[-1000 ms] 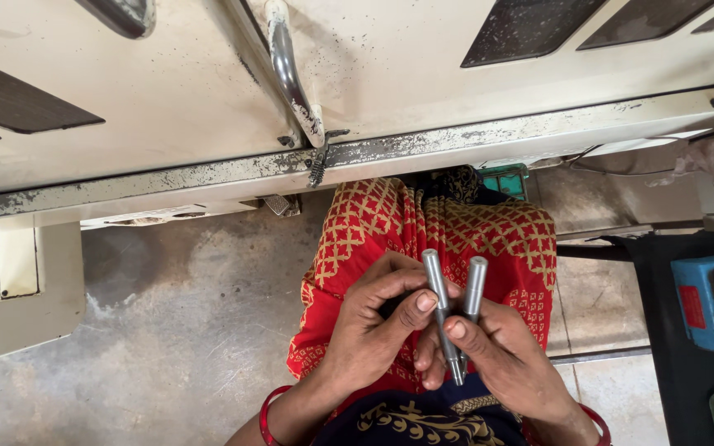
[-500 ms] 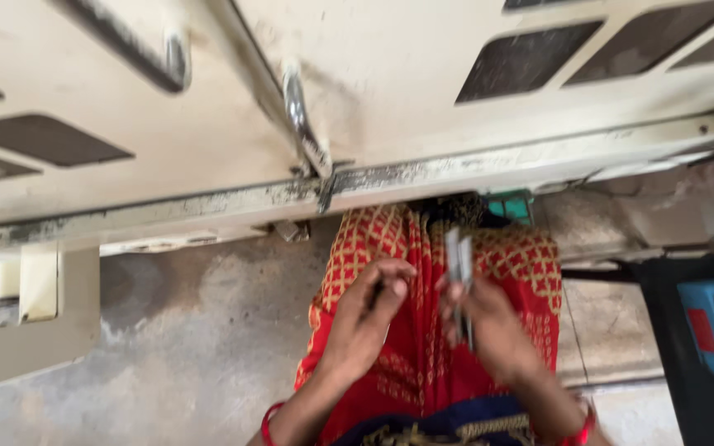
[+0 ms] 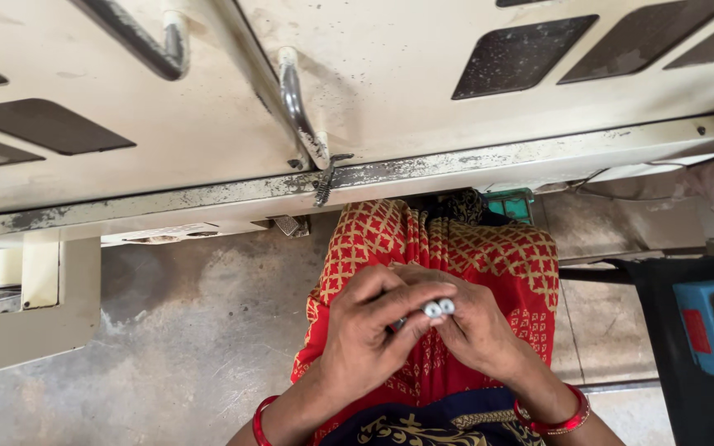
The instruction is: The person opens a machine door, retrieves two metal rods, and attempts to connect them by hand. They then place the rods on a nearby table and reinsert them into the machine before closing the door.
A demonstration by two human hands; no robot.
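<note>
Grey concrete floor lies below a cream machine housing with metal handles. Over a red patterned lap, the left hand and right hand meet, fingers closed together around two metal rods pointing end-on at the camera.

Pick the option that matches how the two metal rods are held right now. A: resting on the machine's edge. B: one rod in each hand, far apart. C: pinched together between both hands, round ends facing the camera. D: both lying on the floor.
C: the two metal rods sit side by side, gripped between the left hand and the right hand, with only their round ends showing.
</note>
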